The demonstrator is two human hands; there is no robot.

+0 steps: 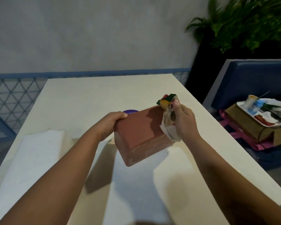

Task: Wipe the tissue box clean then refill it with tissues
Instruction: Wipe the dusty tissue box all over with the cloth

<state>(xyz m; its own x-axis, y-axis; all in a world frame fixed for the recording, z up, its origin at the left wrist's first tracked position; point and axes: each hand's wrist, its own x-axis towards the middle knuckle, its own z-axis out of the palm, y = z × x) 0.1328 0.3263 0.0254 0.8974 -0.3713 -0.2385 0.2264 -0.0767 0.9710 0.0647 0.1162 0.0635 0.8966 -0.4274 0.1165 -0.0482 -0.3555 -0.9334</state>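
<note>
A reddish-brown tissue box (141,135) is tilted above the white table (88,98), a plain solid face turned up towards me. My left hand (109,123) grips its far left edge, thumb on top. My right hand (183,120) holds a bunched patterned cloth (168,114) with green, yellow and red patches, and presses it against the box's right side near the far corner. A stack of white tissues (31,156) lies on the table to the left.
A purple round sticker (131,111) shows on the table just behind the box. To the right, a blue seat (253,75) carries a cardboard box with a tray of cups and wrappers (266,111). A potted fern (243,23) stands behind it.
</note>
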